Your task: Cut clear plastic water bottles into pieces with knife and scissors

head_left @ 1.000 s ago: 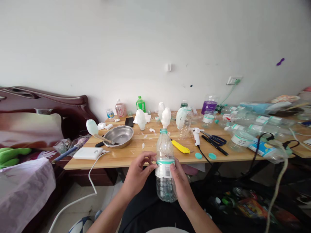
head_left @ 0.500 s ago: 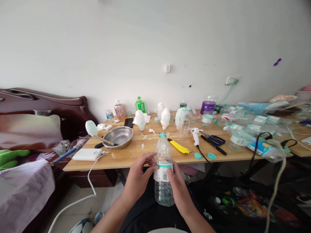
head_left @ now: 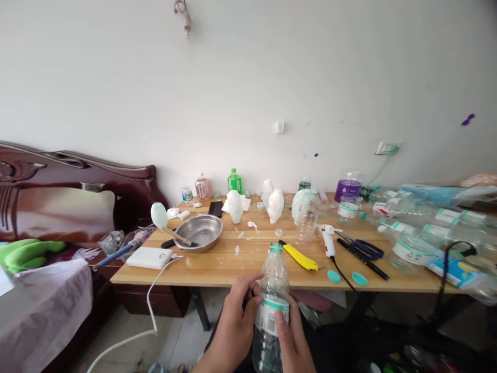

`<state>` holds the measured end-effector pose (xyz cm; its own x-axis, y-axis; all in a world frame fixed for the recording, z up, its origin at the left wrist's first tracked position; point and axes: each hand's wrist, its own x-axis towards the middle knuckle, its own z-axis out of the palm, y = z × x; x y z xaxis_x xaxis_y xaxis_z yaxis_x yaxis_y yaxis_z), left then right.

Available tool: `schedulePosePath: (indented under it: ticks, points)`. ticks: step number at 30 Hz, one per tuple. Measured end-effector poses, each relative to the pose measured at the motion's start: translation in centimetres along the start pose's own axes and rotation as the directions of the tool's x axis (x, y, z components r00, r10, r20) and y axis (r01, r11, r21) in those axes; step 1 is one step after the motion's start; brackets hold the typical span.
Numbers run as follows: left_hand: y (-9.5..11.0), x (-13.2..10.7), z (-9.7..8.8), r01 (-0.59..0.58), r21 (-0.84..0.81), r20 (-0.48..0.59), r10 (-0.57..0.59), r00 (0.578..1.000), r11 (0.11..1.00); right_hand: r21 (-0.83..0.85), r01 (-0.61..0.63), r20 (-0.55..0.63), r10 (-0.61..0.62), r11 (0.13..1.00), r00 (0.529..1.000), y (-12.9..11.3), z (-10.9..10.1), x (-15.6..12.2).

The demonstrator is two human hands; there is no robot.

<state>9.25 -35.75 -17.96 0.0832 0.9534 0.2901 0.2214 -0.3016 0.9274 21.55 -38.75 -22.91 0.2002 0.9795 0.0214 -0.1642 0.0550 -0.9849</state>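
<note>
From the head camera I see both hands low in the middle of the picture, holding one clear plastic bottle (head_left: 274, 274) upright in front of the near edge of the wooden table (head_left: 217, 274), above the lap. My left hand (head_left: 236, 331) has its fingers curled against the bottle's side at the label band (head_left: 272, 317). My right hand (head_left: 292, 343) grips the other side, thumb pressed flat on the label. Both hands are closed on the bottle. As far as I can judge, the bottle is whole: teal cap (head_left: 276, 248) on, label in place, no cut visible in the wall. On the table beyond lie a yellow utility knife (head_left: 300, 256), black scissors (head_left: 363, 248), a white glue gun (head_left: 328, 239) and two loose teal caps (head_left: 333, 276), all untouched and well apart from the hands. Several white-coated bottle shapes (head_left: 275, 204) stand further back.
</note>
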Motion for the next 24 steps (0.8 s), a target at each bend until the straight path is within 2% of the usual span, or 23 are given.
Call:
schedulePosePath:
  ticks: [4, 7, 10, 14, 24]
  points:
    - [-2.5, -1.1, 0.4, -0.085, 0.048, -0.022, 0.086, 0.996, 0.995, 0.025, 0.021, 0.006, -0.021, 0.999, 1.0, 2.0, 0.6, 0.3]
    - [-3.7, -1.6, 0.2, -0.154, 0.09, -0.024, 0.157, 0.987, 0.984, 0.017, 0.024, 0.013, -0.024, 1.0, 1.0, 2.0, 0.5, 0.3]
    - [-3.6, -1.8, 0.2, -0.185, 0.137, -0.043, 0.192, 0.98, 0.973, 0.018, -0.043, 0.023, 0.043, 0.999, 0.999, 0.6, 0.1, -0.1]
    - [-2.9, -1.3, 0.3, -0.227, 0.185, -0.053, 0.24, 0.969, 0.956, 0.105, -0.102, 0.159, 0.085, 0.989, 0.984, -1.3, -0.3, -0.2]
    - [-3.2, -0.8, 0.1, -0.377, 0.286, 0.042, 0.382, 0.923, 0.881, 0.268, -0.238, 0.258, 0.169, 0.933, 0.951, -1.3, -0.3, 0.3]
